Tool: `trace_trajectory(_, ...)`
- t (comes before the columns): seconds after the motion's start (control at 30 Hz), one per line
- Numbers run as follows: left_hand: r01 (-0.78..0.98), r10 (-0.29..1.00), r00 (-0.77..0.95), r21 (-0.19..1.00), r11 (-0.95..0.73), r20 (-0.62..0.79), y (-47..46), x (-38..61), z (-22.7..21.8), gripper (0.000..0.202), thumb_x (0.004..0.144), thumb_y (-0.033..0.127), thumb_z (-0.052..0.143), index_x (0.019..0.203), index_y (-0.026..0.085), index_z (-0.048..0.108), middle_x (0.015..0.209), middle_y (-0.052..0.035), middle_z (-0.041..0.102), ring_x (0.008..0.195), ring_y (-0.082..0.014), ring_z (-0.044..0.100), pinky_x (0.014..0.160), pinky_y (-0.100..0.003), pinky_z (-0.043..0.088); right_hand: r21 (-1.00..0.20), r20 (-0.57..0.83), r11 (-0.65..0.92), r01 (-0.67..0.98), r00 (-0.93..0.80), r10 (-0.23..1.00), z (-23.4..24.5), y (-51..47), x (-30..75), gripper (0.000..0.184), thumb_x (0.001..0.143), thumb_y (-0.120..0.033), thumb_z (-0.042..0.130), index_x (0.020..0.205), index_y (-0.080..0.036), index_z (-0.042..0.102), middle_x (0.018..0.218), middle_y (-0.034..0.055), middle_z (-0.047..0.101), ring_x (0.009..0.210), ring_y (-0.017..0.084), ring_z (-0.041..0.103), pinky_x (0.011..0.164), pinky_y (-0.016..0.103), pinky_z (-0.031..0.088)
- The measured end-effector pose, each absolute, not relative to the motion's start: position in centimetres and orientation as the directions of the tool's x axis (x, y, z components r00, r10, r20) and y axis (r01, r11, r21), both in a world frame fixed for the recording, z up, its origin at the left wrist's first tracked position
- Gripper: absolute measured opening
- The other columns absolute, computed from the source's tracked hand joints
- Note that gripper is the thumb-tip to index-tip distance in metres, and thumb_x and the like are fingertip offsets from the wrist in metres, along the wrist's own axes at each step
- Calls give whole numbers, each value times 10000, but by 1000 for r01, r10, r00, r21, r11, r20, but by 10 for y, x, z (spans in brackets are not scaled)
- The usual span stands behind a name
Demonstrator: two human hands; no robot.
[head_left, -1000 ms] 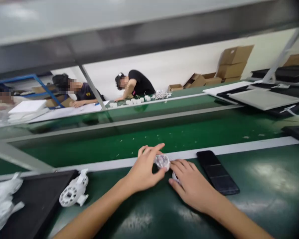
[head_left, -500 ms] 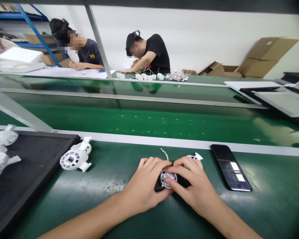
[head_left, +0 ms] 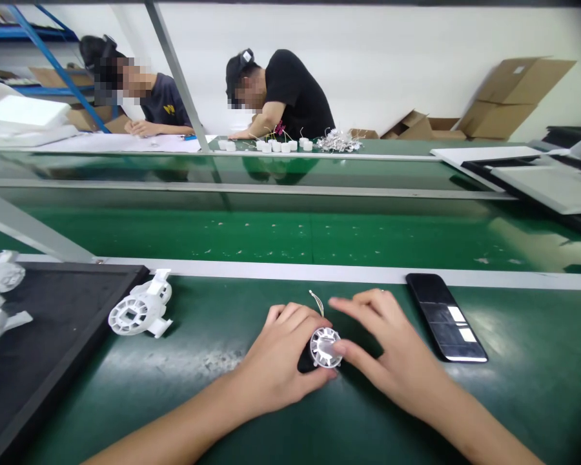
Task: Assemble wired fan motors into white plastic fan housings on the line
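One disc [head_left: 323, 354] gripped by left hand [head_left: 283, 355]; right hand [head_left: 392, 342] wide, thumb at its rim
Adjusting seems the step; next move likely calls for steady left grip

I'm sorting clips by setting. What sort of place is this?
Probably a small-parts assembly workshop: the left hand holds a round slotted part at a green bench, a white part sits by a black tray, and a person in black bends near small white pieces opposite.
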State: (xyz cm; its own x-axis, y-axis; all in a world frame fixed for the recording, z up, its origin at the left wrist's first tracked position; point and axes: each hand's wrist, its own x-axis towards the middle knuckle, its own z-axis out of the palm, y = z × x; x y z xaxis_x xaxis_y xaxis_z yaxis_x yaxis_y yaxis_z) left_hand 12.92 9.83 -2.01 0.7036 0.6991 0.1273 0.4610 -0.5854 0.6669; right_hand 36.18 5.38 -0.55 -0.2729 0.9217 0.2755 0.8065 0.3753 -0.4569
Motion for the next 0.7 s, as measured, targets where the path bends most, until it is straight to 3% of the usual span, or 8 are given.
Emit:
trace_trajectory(0.1, 474, 717, 686, 674, -567, 120, 96, 129, -22, 945, 748, 391, 913, 1514, 320, 364, 1308, -49, 601, 1177, -313, 530, 1068, -508, 373, -283, 241, 183, 942, -115, 964, -5, 56, 383, 639, 999, -648, 557, 1504, -256, 534, 1151, 118, 605, 967, 319, 634, 776, 477, 576)
trace_trajectory(0.2, 488, 740, 665, 692, -532, 100, 94, 128, -24, 1015, 788, 346, 862, 1587, 315, 238, 1265, -56, 596, 1159, -312, 515, 1081, -520, 389, -246, 183, 128, 961, -83, 979, -16, 61, 397, 547, 1028, -614, 524, 1449, -276, 613, 1135, 110, 568, 856, 268, 652, 718, 446, 604)
trace_trajectory(0.37, 494, 751, 654, 698, -517, 94, 94, 127, -26, 1011, 817, 311, 834, 1600, 319, 194, 1272, -48, 590, 1190, -316, 492, 1106, -536, 387, -454, 132, 233, 860, -194, 972, -23, 63, 398, 461, 1031, -535, 592, 1464, -375, 600, 1274, 88, 543, 1067, 255, 655, 908, 438, 624)
trace_trajectory(0.47, 500, 758, 645, 698, -512, 94, 93, 128, -27, 1007, 822, 321, 831, 1604, 318, 197, 1282, -51, 593, 1197, -322, 487, 1104, -537, 396, -620, 82, 164, 768, -145, 986, -11, 60, 390, 587, 1016, -506, 630, 1566, -393, 460, 1299, 72, 575, 1142, 259, 660, 989, 459, 616)
trace_trajectory(0.53, 506, 762, 640, 693, -513, 97, 92, 128, -27, 999, 827, 323, 822, 1609, 314, 201, 1283, -55, 595, 1196, -323, 487, 1099, -532, 405, -774, 91, 137, 618, -104, 990, -3, 57, 380, 683, 978, -485, 693, 1589, -364, 412, 1300, 72, 590, 1201, 267, 645, 1037, 461, 603)
trace_trajectory(0.6, 506, 758, 642, 678, -533, 116, 92, 128, -29, 1010, 831, 314, 803, 1623, 307, 176, 1314, -69, 589, 1206, -328, 486, 1096, -533, 406, -858, 123, 164, 487, -114, 986, 2, 53, 368, 638, 934, -442, 758, 1512, -341, 507, 1311, 76, 589, 1234, 280, 629, 1049, 458, 599)
trace_trajectory(0.7, 491, 735, 661, 655, -574, 148, 92, 128, -32, 1094, 816, 281, 781, 1652, 293, 75, 1400, -101, 557, 1234, -345, 479, 1101, -554, 393, -822, 138, 221, 525, -194, 971, 0, 47, 349, 521, 890, -346, 804, 1376, -355, 617, 1315, 64, 577, 1191, 278, 644, 1008, 445, 612)
